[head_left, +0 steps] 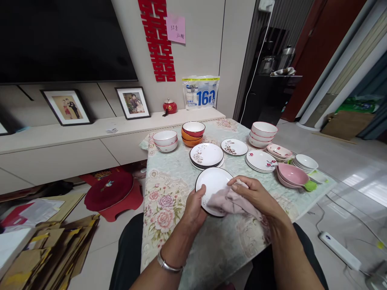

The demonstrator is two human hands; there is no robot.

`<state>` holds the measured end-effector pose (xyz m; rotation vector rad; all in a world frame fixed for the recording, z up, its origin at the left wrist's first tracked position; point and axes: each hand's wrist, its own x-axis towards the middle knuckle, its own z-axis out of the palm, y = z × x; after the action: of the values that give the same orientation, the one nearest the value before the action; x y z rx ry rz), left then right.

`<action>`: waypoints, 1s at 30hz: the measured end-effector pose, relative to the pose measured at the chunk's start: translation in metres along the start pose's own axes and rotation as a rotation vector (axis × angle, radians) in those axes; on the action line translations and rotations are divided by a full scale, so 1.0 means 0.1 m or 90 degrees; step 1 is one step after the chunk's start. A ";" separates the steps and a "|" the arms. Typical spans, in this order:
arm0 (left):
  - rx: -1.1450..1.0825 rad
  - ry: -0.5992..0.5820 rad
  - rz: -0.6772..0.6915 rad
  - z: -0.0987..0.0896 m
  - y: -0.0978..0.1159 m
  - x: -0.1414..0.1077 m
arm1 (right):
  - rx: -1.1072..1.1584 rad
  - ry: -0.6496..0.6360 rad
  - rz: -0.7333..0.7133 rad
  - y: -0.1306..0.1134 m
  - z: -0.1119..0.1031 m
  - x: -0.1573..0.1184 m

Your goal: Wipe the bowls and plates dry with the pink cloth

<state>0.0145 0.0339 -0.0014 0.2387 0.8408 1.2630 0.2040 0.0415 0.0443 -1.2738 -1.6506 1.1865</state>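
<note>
A white plate with a dark rim (212,181) is tilted up above the near part of the table. My left hand (195,205) grips its left edge, with the thumb on the upper face. In my right hand (252,195) is a bunched pale pink cloth (231,201), which lies against the plate's lower right and covers part of it. Just beyond is a stack of dark-rimmed plates (206,154) with a floral print. A single floral plate (234,147) lies to the right of that stack.
Stacked bowls (165,139), orange and red bowls (192,133) and white bowls (262,133) stand along the table's far side. On the right are flowered plates (260,160), pink bowls (292,175) and small white bowls (306,161). A red stool (110,193) stands left of the table.
</note>
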 end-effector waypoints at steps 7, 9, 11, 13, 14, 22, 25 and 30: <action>-0.015 -0.002 -0.031 0.03 0.00 0.03 | -0.206 0.175 -0.103 0.27 0.13 0.19; -0.026 -0.003 -0.031 0.04 0.00 0.02 | -0.238 0.154 -0.150 0.32 0.23 0.20; -0.034 -0.008 -0.030 0.04 0.00 0.02 | -0.309 0.165 -0.180 0.34 0.40 0.21; -0.047 -0.012 -0.028 0.04 0.00 0.02 | -0.403 0.173 -0.209 0.32 0.57 0.20; -0.055 -0.012 -0.027 0.03 0.01 0.03 | -0.430 0.158 -0.220 0.29 0.64 0.19; -0.080 -0.046 -0.046 0.02 -0.01 0.05 | -0.449 -0.025 -0.139 0.09 0.43 0.09; -0.076 -0.070 -0.064 0.02 -0.04 0.03 | -0.554 0.132 -0.011 0.15 0.32 0.13; -0.035 -0.103 -0.106 0.02 -0.08 -0.01 | -0.585 0.224 -0.042 0.18 0.50 0.19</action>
<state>0.0219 0.0308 -0.0045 0.2200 0.6722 1.0936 0.1589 0.0501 0.0120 -1.8022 -1.9943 0.0784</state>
